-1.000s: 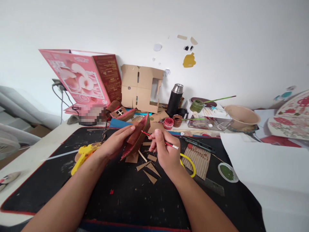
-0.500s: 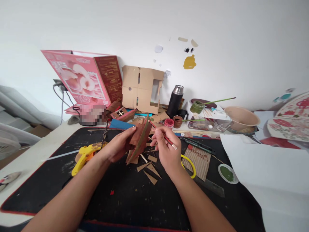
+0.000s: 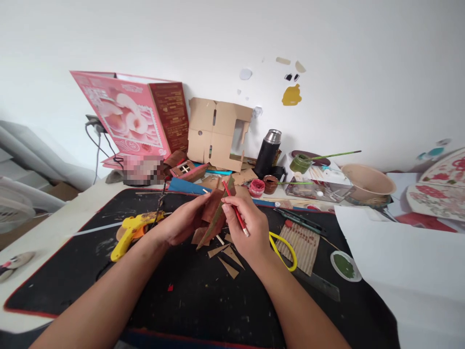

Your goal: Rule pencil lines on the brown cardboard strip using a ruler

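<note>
My left hand (image 3: 181,222) is closed around a reddish-brown painted cardboard model piece (image 3: 211,207), held tilted above the mat. A greenish-brown edge of the piece faces me, and its far side is hidden. Between the fingers of my right hand (image 3: 249,225) is a red pencil (image 3: 239,215) with a pale end, its other end against or very close to the upper part of the piece. Below both hands lie several brown cardboard scraps (image 3: 228,267), some of them triangular. The pencil's contact with the cardboard is too small to make out.
On the black mat (image 3: 203,305) are a yellow glue gun (image 3: 131,232), a yellow-handled tool (image 3: 292,254), corrugated cardboard (image 3: 301,245), a ruler (image 3: 325,287) and a dish of green paint (image 3: 344,265). Behind stand paint jars (image 3: 256,188), a black flask (image 3: 268,154) and a pink box (image 3: 131,114).
My right hand has turned and moved slightly left, bringing the pencil steeper and over the piece's upper edge. The view has shifted a little; my left hand keeps its hold.
</note>
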Demonstrator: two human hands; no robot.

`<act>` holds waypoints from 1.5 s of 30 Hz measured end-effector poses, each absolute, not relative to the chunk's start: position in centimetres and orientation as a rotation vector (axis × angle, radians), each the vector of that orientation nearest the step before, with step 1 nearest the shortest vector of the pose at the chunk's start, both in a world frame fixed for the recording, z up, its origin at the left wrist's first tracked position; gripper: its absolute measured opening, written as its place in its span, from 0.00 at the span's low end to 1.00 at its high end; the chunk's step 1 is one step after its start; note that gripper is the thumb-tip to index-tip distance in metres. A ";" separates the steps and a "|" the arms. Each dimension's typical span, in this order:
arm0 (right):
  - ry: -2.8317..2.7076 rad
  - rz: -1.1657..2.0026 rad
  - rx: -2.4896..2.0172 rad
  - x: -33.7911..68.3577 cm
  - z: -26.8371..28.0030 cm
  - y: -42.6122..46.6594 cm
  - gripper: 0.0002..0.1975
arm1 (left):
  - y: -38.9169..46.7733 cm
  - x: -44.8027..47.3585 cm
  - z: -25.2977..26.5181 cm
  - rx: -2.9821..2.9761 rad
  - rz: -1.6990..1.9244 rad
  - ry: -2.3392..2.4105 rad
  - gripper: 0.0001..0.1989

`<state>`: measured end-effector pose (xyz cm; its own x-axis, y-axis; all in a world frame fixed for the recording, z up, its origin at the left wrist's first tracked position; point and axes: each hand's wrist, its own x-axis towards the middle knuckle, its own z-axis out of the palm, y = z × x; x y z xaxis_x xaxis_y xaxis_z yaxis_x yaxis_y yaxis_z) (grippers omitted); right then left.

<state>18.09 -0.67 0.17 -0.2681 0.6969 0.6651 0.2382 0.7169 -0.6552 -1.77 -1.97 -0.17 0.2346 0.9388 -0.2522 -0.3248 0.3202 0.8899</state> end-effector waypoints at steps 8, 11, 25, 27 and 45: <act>-1.871 0.533 -0.748 18.1 0.1 -0.6 0.10 | -2.5 -1.6 0.4 0.958 0.968 0.902 0.29; -1.867 0.579 -0.743 18.0 -0.1 -0.6 0.10 | -2.4 -1.7 0.2 0.980 0.969 0.919 0.27; -1.334 0.984 -0.749 17.9 0.3 -0.7 0.21 | -1.8 -2.3 0.1 1.175 1.083 1.112 0.34; -1.312 1.004 -0.743 17.8 0.5 -0.8 0.23 | -1.8 -2.3 0.0 1.194 1.089 1.143 0.34; -1.565 0.851 -0.711 18.0 0.0 -1.0 0.21 | -1.5 -2.6 -0.3 1.450 1.002 1.318 0.42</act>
<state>17.96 -0.99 0.01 -0.1560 0.8228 0.5465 -0.0115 0.5518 -0.8339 -2.57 -1.51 -0.25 0.1005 0.9949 -0.0071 0.2594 -0.0193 0.9656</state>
